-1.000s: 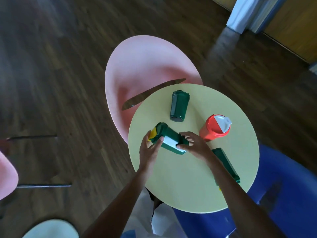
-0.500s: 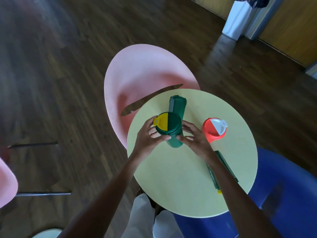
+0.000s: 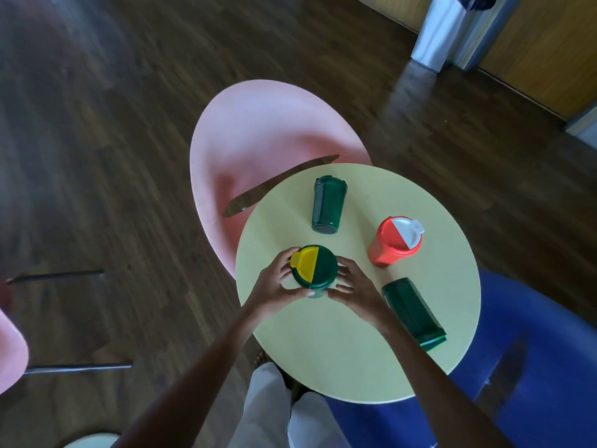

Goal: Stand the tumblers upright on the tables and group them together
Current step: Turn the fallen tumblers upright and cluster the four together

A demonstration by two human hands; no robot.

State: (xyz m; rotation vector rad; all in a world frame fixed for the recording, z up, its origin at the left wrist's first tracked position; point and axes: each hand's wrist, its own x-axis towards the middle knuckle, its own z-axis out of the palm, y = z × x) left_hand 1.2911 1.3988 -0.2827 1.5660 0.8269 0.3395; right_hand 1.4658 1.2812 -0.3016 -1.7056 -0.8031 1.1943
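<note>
A green tumbler with a yellow-and-green lid (image 3: 315,266) stands upright near the left edge of the round yellow table (image 3: 342,350). My left hand (image 3: 274,286) grips its left side and my right hand (image 3: 353,287) cups its right side. A red tumbler with a white-and-red lid (image 3: 394,242) stands upright to the right. One dark green tumbler (image 3: 328,205) lies on its side at the far part of the table. Another green tumbler (image 3: 412,313) lies on its side by my right forearm.
A pink chair (image 3: 268,137) sits behind the table, a blue chair (image 3: 533,350) to its right, another pink chair (image 3: 9,354) at the left edge. A metal bin (image 3: 442,33) stands on the dark wooden floor at the back. My legs show below the table.
The yellow-lidded tumbler lay tilted in both hands a second ago. It has been turned upright and now stands on the table, both hands still around it.
</note>
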